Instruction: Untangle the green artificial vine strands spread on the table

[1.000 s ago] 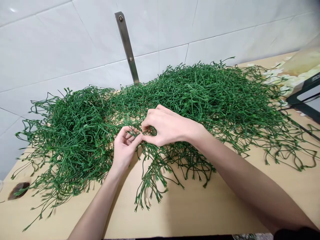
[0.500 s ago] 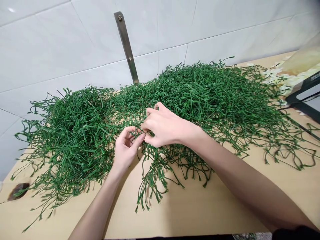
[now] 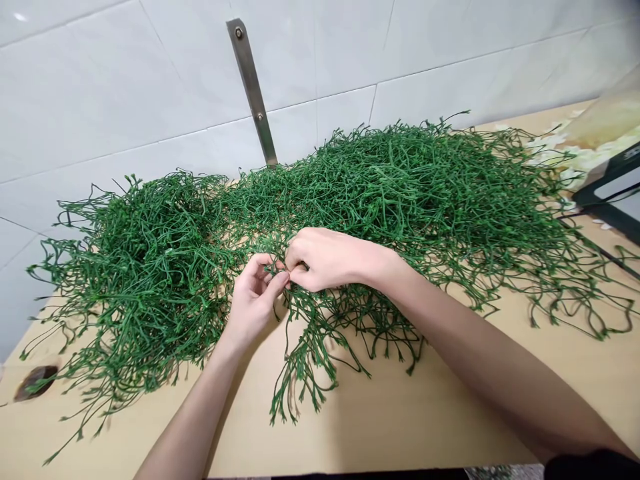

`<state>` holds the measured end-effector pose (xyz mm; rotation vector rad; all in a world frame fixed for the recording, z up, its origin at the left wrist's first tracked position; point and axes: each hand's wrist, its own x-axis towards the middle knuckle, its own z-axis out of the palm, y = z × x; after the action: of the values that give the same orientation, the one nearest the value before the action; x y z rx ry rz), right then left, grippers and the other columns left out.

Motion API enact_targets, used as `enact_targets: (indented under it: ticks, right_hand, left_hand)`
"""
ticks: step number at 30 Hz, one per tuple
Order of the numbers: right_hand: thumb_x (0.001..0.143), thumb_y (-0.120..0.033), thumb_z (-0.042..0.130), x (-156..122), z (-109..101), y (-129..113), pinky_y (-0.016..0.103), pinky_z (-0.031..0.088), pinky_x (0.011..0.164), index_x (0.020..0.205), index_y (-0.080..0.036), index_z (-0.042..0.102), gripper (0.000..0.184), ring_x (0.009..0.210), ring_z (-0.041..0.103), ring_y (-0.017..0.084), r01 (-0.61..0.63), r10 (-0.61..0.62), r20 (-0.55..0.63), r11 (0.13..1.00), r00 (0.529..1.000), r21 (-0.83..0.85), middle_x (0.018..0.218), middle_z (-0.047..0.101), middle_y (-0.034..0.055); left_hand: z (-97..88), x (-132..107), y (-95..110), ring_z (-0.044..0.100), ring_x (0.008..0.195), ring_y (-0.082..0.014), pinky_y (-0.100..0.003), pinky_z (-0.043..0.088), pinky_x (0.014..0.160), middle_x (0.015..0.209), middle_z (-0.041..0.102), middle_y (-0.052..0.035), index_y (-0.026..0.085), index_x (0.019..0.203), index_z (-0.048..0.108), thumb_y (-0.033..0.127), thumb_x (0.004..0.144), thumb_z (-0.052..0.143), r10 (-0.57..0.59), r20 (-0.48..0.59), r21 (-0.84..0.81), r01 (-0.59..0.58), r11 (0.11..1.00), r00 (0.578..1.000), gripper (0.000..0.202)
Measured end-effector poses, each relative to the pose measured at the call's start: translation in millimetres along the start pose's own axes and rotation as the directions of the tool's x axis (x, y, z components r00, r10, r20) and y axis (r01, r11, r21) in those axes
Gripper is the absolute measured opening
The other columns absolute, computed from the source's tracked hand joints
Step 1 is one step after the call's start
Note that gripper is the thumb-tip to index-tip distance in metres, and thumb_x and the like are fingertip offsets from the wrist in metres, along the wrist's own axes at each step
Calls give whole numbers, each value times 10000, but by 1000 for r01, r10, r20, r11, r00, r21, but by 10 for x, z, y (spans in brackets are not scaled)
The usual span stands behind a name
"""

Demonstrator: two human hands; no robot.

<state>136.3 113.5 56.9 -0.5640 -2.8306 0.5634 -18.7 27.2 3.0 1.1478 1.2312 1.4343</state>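
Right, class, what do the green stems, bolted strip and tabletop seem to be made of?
The green stems: probably moulded plastic, faintly glossy, given their even colour and repeated forked tips.
The bolted strip: likely steel, satin finish, from its grey metallic sheen.
The tabletop: perhaps laminate or wood, matte, its pale tan surface showing little grain.
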Motion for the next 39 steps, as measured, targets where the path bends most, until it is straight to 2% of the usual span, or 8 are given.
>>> enact_targets:
  ticks: [4, 9, 13, 17, 23, 29, 35, 39]
  right_hand:
    - [742, -71, 487, -20, -25, 38, 289, 329, 675, 645, -152, 645, 201, 660, 450, 139, 46, -45, -36, 998, 998, 32, 668, 593, 44]
    - [770, -163, 532, -87, -116, -7, 373, 364, 875, 802, -148, 706, 178, 862, 553, 213, -81, 72, -137, 995, 988, -59, 828, 660, 86]
    - [776, -169, 541, -99, -158, -37, 303, 395, 759, 805, -157, 695, 157, 736, 545, 152, -30, 45, -149, 995, 988, 97, 789, 669, 38]
    - [804, -107, 499, -59, -114, -13, 259, 388, 687, 917, -159, 701, 237, 686, 540, 111, 54, -26, -126, 972, 992, 227, 853, 697, 20]
    - [817, -66, 470, -44, -51, 27, 262, 362, 666, 1008, -192, 687, 315, 720, 545, 127, 22, -14, -55, 987, 998, 157, 925, 704, 37]
    - [809, -87, 506, -63, -108, -4, 251, 328, 620, 925, -174, 631, 191, 684, 501, 119, -15, 21, -43, 989, 999, 149, 833, 658, 27]
    - [808, -116, 515, -81, -113, 24, 266, 362, 659, 864, -172, 676, 180, 763, 525, 153, -61, 69, -59, 989, 996, 132, 842, 656, 55]
    - [789, -103, 530, -88, -142, 33, 263, 406, 679, 892, -163, 702, 209, 751, 550, 143, -51, 56, -15, 973, 998, 225, 809, 675, 38]
  left_hand:
    - [-61, 33, -8, 622, 618, -86, -177, 498, 584, 751, 644, 23, 202, 892, 578, 297, 702, 819, -29, 17, -87, 31, 996, 999, 321]
    - [-70, 55, -34, 590, 556, -62, -156, 485, 547, 685, 625, 53, 210, 942, 563, 249, 690, 826, -15, -69, -76, 10, 997, 997, 366]
    - [-39, 53, -37, 496, 486, -29, -132, 468, 524, 585, 484, 112, 224, 958, 563, 215, 672, 835, 26, -75, -43, -30, 999, 997, 395]
    - [-27, 45, -33, 513, 509, -30, -130, 470, 539, 611, 512, 105, 230, 969, 545, 202, 682, 826, 39, -8, -23, -39, 999, 999, 403]
    - [-49, 47, -55, 533, 526, -36, -130, 458, 531, 646, 538, 86, 230, 976, 559, 207, 712, 805, 49, -28, 40, -48, 998, 998, 362]
    - [-44, 56, -56, 627, 588, -76, -197, 520, 568, 843, 600, 39, 244, 1007, 571, 255, 737, 783, 54, -32, 35, -53, 998, 998, 343]
    - [-62, 57, -83, 623, 825, -115, -216, 506, 745, 933, 638, -4, 214, 944, 638, 238, 757, 763, 153, -76, 154, -140, 978, 985, 226]
    - [-78, 65, -96, 610, 848, -128, -238, 490, 789, 891, 651, -9, 199, 894, 633, 220, 754, 763, 204, -106, 180, -183, 967, 973, 193]
